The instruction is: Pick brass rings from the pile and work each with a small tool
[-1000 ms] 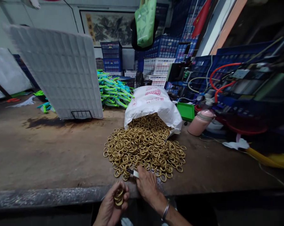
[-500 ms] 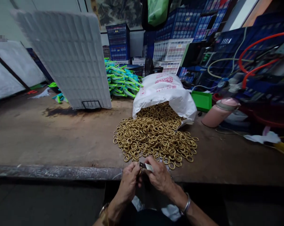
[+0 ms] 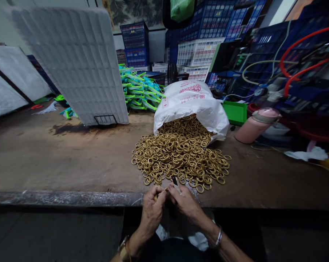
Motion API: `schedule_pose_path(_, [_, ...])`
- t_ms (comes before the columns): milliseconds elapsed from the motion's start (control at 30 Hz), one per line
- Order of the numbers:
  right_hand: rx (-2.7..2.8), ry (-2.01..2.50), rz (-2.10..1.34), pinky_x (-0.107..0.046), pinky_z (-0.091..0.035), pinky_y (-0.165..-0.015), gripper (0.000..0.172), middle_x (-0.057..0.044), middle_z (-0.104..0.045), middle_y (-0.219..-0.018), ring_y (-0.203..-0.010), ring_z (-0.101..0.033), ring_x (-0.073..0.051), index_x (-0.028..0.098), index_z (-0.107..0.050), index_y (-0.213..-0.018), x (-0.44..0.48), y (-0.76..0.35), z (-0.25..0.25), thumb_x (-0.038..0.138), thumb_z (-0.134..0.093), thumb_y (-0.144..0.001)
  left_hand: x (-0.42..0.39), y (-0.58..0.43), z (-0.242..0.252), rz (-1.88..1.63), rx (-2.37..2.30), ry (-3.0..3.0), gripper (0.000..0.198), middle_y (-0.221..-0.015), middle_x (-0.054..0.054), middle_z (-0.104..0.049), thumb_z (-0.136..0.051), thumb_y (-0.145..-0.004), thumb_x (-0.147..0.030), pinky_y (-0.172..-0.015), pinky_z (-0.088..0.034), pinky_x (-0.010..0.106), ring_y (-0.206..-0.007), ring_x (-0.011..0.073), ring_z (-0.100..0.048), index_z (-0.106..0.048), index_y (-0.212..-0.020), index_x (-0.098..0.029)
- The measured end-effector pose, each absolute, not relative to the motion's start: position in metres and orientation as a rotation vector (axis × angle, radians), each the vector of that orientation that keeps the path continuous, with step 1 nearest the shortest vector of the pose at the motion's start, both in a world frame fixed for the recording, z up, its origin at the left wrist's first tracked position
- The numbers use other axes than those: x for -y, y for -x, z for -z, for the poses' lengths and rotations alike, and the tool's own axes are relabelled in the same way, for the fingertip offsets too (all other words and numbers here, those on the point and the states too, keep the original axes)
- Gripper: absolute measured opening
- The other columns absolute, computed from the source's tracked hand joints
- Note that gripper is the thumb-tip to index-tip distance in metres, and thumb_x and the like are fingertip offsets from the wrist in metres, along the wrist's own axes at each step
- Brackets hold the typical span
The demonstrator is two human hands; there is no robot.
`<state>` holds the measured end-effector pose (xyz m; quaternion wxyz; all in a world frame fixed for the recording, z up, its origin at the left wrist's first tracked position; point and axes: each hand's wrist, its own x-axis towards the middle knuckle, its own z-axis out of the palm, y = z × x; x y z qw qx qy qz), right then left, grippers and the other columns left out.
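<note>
- Brass rings [image 3: 157, 196] are pinched in the closed left hand [image 3: 153, 208], at the bench's [image 3: 58, 163] near edge.
- A small tool [image 3: 175, 182] is gripped by the closed right hand [image 3: 185, 202], touching the left.
- Ring pile [image 3: 181, 156] is spilled from the white sack [image 3: 191, 103], just beyond both hands.

Worn brown workbench [image 3: 58, 160], stacked blue crates [image 3: 134, 45], dim room
</note>
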<state>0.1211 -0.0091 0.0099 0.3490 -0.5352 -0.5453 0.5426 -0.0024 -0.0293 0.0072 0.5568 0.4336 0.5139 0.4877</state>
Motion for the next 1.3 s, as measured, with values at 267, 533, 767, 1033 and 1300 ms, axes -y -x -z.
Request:
schedule_pose_path(267, [1.114, 1.331, -1.706, -0.017, -0.016, -0.032, 0.032, 0.01, -0.035, -0.047, -0.032, -0.019, -0.003, 0.02, -0.041, -0.064, 0.01, -0.121, 0.0, 0.05, -0.045, -0.077, 0.033, 0.004, -0.007, -1.04, -1.145, -0.979, 0.024, -0.05, -0.004, -0.046, -0.057, -0.076, -0.039, -0.043, -0.029, 0.018, -0.044, 0.0061, -0.037, -0.057, -0.071, -0.015])
schedule_pose_path(533, [1.448, 1.44, -1.248, -0.022, -0.036, -0.054, 0.018, 0.005, -0.044, -0.057, -0.055, -0.041, -0.01, 0.019, -0.047, -0.063, 0.004, -0.122, -0.006, 0.034, -0.048, -0.072, 0.034, 0.005, -0.004, -0.956, -0.991, -0.76, 0.029, -0.049, -0.009, -0.038, -0.06, -0.073, -0.042, -0.037, -0.02, 0.015, -0.039, 0.0033, -0.029, -0.05, -0.081, -0.016])
schedule_pose_path(767, [1.588, 1.419, -1.185, -0.023, -0.036, -0.058, 0.015, 0.004, -0.048, -0.061, -0.06, -0.045, -0.012, 0.019, -0.049, -0.066, 0.004, -0.123, -0.007, 0.031, -0.046, -0.073, 0.035, 0.006, -0.003, -0.943, -0.853, -0.599, 0.032, -0.055, -0.008, -0.039, -0.063, -0.071, -0.042, -0.035, -0.016, 0.014, -0.039, 0.0022, -0.031, -0.042, -0.077, -0.018])
schedule_pose_path(1033, [1.667, 1.454, -1.096, -0.023, -0.035, -0.055, 0.02, 0.003, -0.047, -0.06, -0.056, -0.044, -0.012, 0.02, -0.048, -0.068, 0.006, -0.126, -0.006, 0.031, -0.037, -0.08, 0.036, 0.004, -0.006, -0.967, -0.844, -0.552, 0.031, -0.056, -0.008, -0.039, -0.062, -0.072, -0.04, -0.036, -0.016, 0.014, -0.039, 0.0014, -0.03, -0.041, -0.075, -0.018])
schedule_pose_path(1300, [2.171, 1.518, -0.719, -0.024, -0.029, -0.056, 0.02, 0.0, -0.058, -0.068, -0.062, -0.052, -0.014, 0.021, -0.049, -0.078, 0.021, -0.128, 0.003, 0.007, -0.039, -0.069, 0.035, 0.003, -0.007, -1.039, -0.903, -0.653, 0.031, -0.05, -0.009, -0.037, -0.058, -0.075, -0.044, -0.038, -0.019, 0.015, -0.04, 0.003, -0.028, -0.041, -0.075, -0.018])
